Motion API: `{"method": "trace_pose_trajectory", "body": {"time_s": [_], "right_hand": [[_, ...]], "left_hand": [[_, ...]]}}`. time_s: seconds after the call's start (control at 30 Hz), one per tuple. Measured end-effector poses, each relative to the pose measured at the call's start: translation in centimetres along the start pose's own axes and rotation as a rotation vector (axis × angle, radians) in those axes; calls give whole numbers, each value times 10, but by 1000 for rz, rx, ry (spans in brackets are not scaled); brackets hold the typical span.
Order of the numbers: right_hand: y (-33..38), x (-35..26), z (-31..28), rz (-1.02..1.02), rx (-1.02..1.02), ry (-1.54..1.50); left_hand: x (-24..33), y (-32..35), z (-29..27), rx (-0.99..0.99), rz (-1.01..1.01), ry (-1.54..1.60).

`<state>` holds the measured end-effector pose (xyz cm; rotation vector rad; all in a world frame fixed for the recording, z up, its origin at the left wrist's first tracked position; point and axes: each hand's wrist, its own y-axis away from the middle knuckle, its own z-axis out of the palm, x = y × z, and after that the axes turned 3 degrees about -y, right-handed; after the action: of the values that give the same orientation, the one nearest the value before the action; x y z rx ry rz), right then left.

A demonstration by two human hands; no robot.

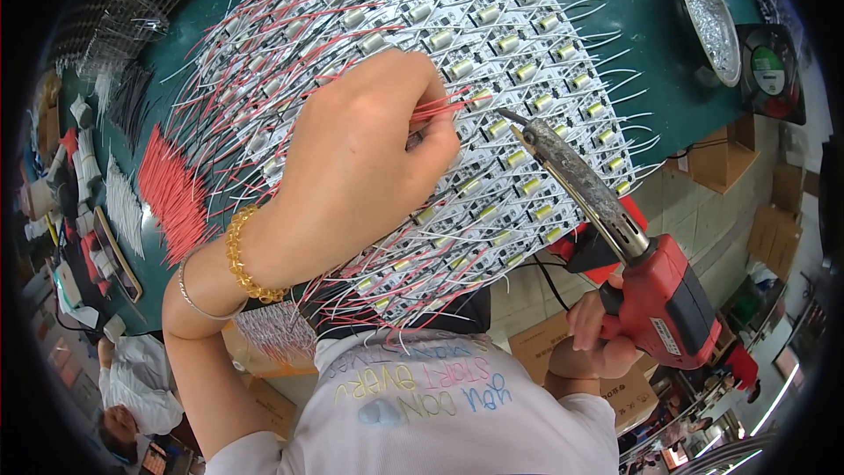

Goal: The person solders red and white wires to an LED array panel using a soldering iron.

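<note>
A large panel of small circuit boards (pixel 549 53) covers the middle of the table, with rows of pale yellow-green cylindrical parts and many red, white and dark wires sticking out. Above it, my left hand (pixel 365 136) pinches a few thin red wires (pixel 438 107) between thumb and fingers, their ends pointing right over the boards. My right hand (pixel 602 334) grips the handle of a red and black soldering gun (pixel 664 303). Its dark tip is close to the wire ends; whether it touches the board I cannot tell.
On the left lie piles of cut red wires (pixel 170 189), white wires (pixel 125 202) and black wires (pixel 132 101). A shiny metal dish (pixel 710 25) and a square black object with a green round label (pixel 768 72) stand at right. Cardboard boxes (pixel 725 154) sit beyond the table; another person (pixel 141 387) is at lower left.
</note>
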<state>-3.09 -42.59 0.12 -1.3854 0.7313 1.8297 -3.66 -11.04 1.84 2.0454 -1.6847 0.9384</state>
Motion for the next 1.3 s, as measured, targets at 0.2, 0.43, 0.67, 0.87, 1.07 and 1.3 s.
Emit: {"method": "trace_pose_trajectory", "body": {"time_s": [0.2,0.43,0.67,0.87,1.07,1.3], "right_hand": [[1,-1,-1,17,-40,9],[-4,-1,2,5,-65,10],[-10,-14,33,71,188,150],[-14,-6,37,94,185,53],[-9,-2,34,95,194,129],[-4,-2,28,90,212,218]], "left_hand": [[4,-2,-2,-25,-12,66],[-2,1,3,-9,70,-14],[-2,0,8,23,53,-30],[-3,2,5,31,33,-42],[4,-2,7,4,-18,-87],[7,-1,11,30,-48,-132]]}}
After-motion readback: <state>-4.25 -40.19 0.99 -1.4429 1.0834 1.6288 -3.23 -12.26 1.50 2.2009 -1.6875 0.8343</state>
